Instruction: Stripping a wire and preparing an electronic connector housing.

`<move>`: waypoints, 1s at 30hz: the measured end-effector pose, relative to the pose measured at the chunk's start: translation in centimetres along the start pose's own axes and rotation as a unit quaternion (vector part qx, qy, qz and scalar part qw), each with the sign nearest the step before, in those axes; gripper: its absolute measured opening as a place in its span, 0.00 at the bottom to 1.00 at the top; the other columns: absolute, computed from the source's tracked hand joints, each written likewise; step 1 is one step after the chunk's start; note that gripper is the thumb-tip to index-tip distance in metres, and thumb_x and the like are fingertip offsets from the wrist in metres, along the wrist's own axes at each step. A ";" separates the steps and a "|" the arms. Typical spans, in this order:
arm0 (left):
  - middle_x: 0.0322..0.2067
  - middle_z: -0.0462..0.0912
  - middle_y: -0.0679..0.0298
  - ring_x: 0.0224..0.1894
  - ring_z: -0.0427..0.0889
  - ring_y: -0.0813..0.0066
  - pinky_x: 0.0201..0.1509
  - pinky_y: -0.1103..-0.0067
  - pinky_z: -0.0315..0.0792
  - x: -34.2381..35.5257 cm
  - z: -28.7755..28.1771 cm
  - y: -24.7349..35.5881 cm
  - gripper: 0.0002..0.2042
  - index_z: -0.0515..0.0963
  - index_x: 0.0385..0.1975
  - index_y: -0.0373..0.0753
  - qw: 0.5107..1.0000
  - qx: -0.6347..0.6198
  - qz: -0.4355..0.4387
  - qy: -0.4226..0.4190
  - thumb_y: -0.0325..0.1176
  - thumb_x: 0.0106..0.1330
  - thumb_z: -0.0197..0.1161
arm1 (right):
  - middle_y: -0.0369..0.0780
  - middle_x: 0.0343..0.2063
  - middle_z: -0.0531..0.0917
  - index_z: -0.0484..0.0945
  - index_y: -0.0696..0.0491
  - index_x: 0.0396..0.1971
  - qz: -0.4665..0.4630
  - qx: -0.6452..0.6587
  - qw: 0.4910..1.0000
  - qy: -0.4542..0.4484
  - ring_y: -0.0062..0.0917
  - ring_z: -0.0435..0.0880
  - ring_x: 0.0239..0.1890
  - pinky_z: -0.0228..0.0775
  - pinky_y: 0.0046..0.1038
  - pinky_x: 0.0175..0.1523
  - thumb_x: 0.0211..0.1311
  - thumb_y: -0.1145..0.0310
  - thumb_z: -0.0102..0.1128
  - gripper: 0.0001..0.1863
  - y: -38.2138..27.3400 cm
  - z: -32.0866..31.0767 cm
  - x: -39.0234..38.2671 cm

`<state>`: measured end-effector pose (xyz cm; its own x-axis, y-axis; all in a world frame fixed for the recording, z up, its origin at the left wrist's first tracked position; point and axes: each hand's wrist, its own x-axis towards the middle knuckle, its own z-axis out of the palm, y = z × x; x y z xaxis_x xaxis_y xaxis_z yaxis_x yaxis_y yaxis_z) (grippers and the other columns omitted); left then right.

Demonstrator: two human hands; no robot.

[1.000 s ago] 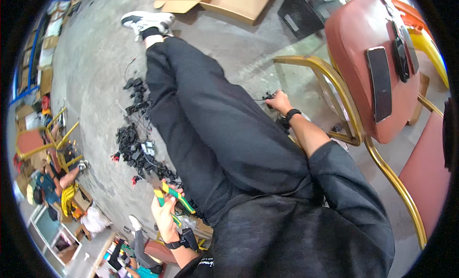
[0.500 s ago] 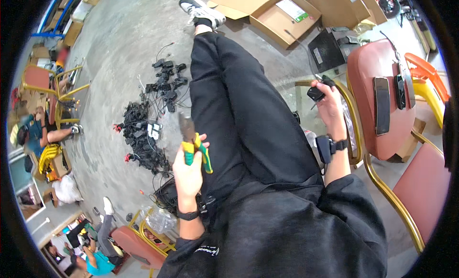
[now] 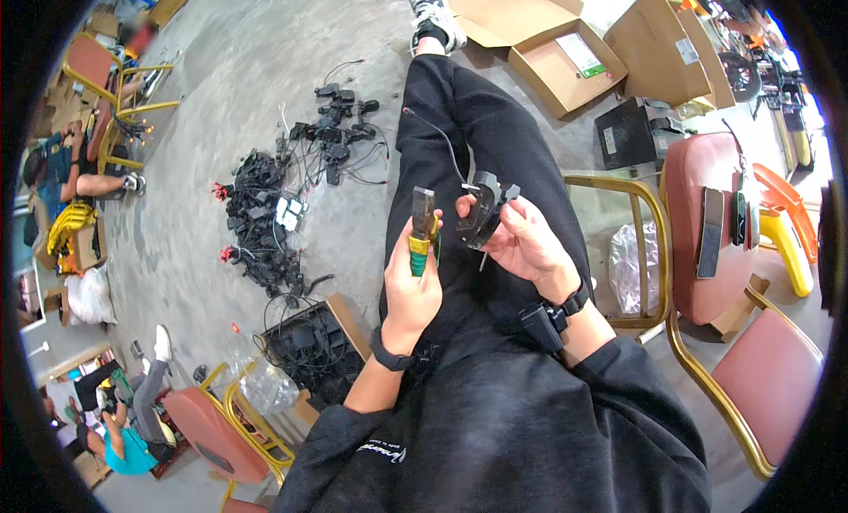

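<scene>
My left hand (image 3: 409, 310) is closed around the green-and-yellow handles of a pair of pliers (image 3: 423, 211), its metal jaws pointing up and away from me. Close to its right, my right hand (image 3: 534, 248) grips a black plastic part (image 3: 481, 215) with a short dark cable sticking up from it. A small gap separates the jaws from this part, and both are over my thighs. On the floor left of my legs lies a heap of similar black cabled parts (image 3: 256, 226), with a looser group (image 3: 334, 133) farther off.
By my left forearm stands a box of black cables (image 3: 305, 345). Ahead are open cardboard boxes (image 3: 565, 94) and a black case (image 3: 623, 133). A reddish padded chair (image 3: 693, 222) on my right carries a phone (image 3: 710, 235). Other people sit far left.
My right hand has come in from the chair side with the black part, now near the pliers. The pliers' handles have drawn closer together. The view has shifted.
</scene>
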<state>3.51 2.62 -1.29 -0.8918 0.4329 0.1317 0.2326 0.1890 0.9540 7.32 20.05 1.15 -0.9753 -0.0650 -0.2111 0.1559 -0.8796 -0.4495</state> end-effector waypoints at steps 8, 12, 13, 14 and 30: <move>0.47 0.76 0.52 0.50 0.76 0.61 0.54 0.74 0.68 -0.3 0.2 -2.9 0.17 0.65 0.51 0.28 0.997 -0.030 0.033 0.061 0.15 0.61 0.48 | 0.37 0.42 0.76 0.68 0.53 0.43 0.002 0.014 0.999 -0.051 0.11 0.67 0.26 0.64 0.17 0.37 0.58 0.61 0.61 0.18 2.0 -1.1 0.8; 0.48 0.74 0.50 0.50 0.74 0.54 0.55 0.70 0.67 -0.1 0.4 -3.9 0.22 0.65 0.52 0.30 0.994 -0.059 0.074 0.046 0.14 0.55 0.51 | 0.37 0.39 0.78 0.68 0.52 0.44 0.009 -0.005 0.999 -0.043 0.11 0.69 0.24 0.59 0.14 0.29 0.55 0.66 0.63 0.18 2.6 -1.4 1.1; 0.48 0.74 0.52 0.49 0.75 0.61 0.54 0.73 0.67 0.0 0.4 -3.8 0.18 0.65 0.51 0.30 0.996 -0.026 0.077 0.031 0.17 0.60 0.50 | 0.37 0.38 0.79 0.68 0.52 0.44 0.007 -0.016 0.999 -0.030 0.11 0.69 0.23 0.58 0.13 0.26 0.55 0.67 0.64 0.18 2.6 -1.3 1.1; 0.48 0.74 0.55 0.49 0.76 0.67 0.54 0.76 0.67 0.1 0.4 -3.6 0.14 0.66 0.50 0.30 0.997 0.007 0.080 0.016 0.19 0.64 0.48 | 0.37 0.38 0.79 0.68 0.52 0.44 0.008 -0.015 0.999 -0.029 0.11 0.69 0.23 0.58 0.13 0.26 0.55 0.67 0.64 0.18 2.8 -1.2 1.2; 0.48 0.74 0.52 0.51 0.73 0.54 0.56 0.68 0.66 -0.1 0.2 -3.6 0.31 0.64 0.54 0.32 0.992 0.024 0.126 -0.003 0.11 0.44 0.52 | 0.33 0.35 0.76 0.70 0.55 0.44 0.005 -0.003 1.000 -0.002 0.12 0.76 0.31 0.70 0.15 0.36 0.50 0.82 0.62 0.20 3.0 -1.1 0.6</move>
<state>2.89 2.07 -4.80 -0.8005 0.4768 0.3632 0.4664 0.1151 0.8770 7.39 17.94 -1.26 -0.9746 -0.0756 -0.2110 0.1660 -0.8760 -0.4528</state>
